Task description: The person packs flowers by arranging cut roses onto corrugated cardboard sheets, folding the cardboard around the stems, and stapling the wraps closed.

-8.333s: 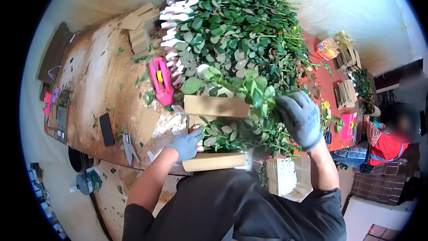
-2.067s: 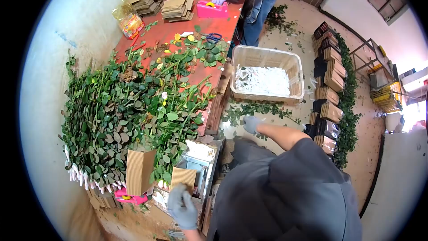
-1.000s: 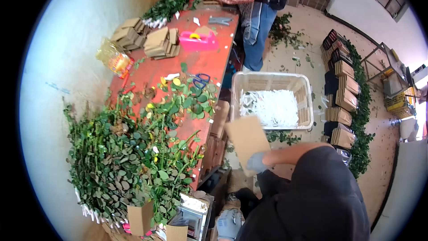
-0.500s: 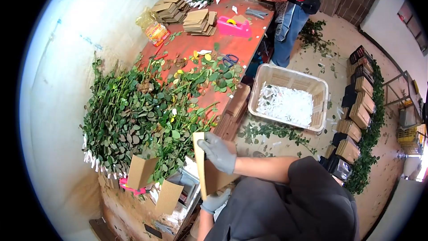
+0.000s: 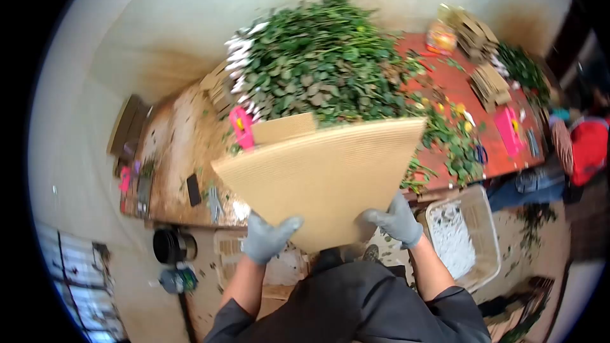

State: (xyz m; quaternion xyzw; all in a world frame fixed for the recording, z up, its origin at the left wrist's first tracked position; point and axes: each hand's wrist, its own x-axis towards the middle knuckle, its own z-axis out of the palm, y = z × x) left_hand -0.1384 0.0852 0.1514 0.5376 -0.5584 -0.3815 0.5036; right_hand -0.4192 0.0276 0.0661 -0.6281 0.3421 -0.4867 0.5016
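A wide sheet of tan corrugated cardboard (image 5: pixel 330 184) is held up in front of my body, between both gloved hands. My left hand (image 5: pixel 270 238) grips its lower left edge, thumb across the face. On the lower right edge, my right hand (image 5: pixel 395 221) holds it the same way. Behind the sheet lies a large heap of leafy stems (image 5: pixel 318 57), their white-wrapped heads pointing left. A smaller upright cardboard piece (image 5: pixel 284 128) and a pink tape dispenser (image 5: pixel 241 127) show just above the sheet's upper left edge.
A phone (image 5: pixel 193 190) and a grey stapler-like tool (image 5: pixel 215 205) lie on the wooden table (image 5: pixel 175 146). The red tabletop (image 5: pixel 454 86) bears cardboard stacks (image 5: pixel 490 87) and another pink dispenser (image 5: pixel 508 130). A crate (image 5: pixel 486 241) stands below; a co-worker's red top (image 5: pixel 589 152) shows right.
The view has swung left, back over the table. The cardboard sheet, seen nearly edge-on before, now faces me spread wide, with one hand at each side.
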